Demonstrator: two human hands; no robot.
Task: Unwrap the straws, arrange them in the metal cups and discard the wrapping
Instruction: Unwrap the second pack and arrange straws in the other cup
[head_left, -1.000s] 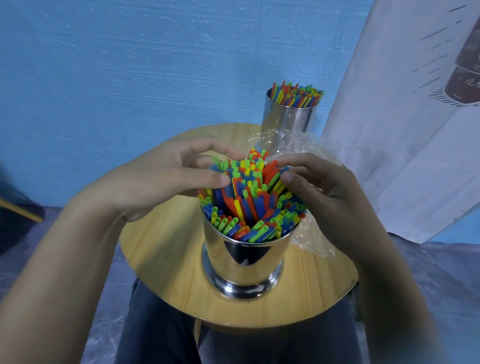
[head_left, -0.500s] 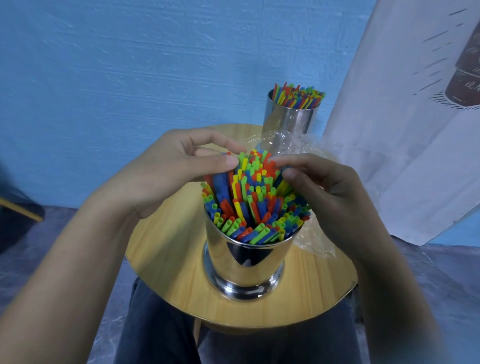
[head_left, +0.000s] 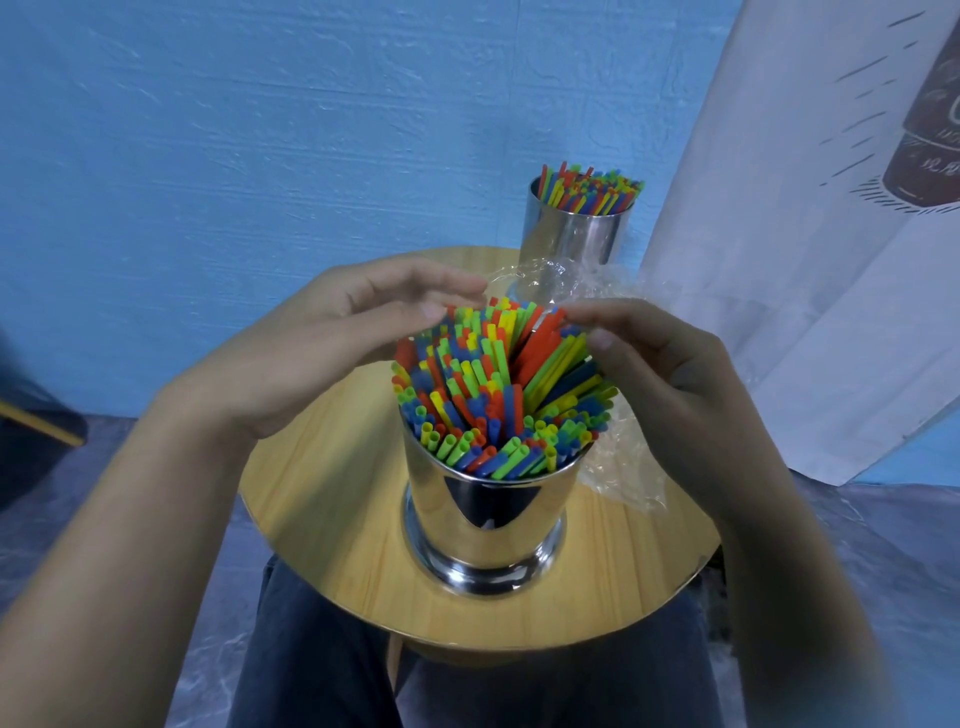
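Two hands meet over the near metal cup (head_left: 488, 512), which stands toward 6 o'clock on the round wooden table (head_left: 322, 499), packed with coloured straws (head_left: 483, 395). The left hand (head_left: 337, 353) reaches in from 9 o'clock, wrist raised, fingers nearly straight and close together above the straw tips, thumb touching them. The right hand (head_left: 670, 384) comes from 3 o'clock, its forefinger and thumb curled round the bundle's right side, where several straws lean outward. Crumpled clear wrapping (head_left: 618, 462) lies on the table from 3 to 12 o'clock of this cup. At 1 o'clock on the table's edge stands the far metal cup (head_left: 576, 234), also filled with straws.
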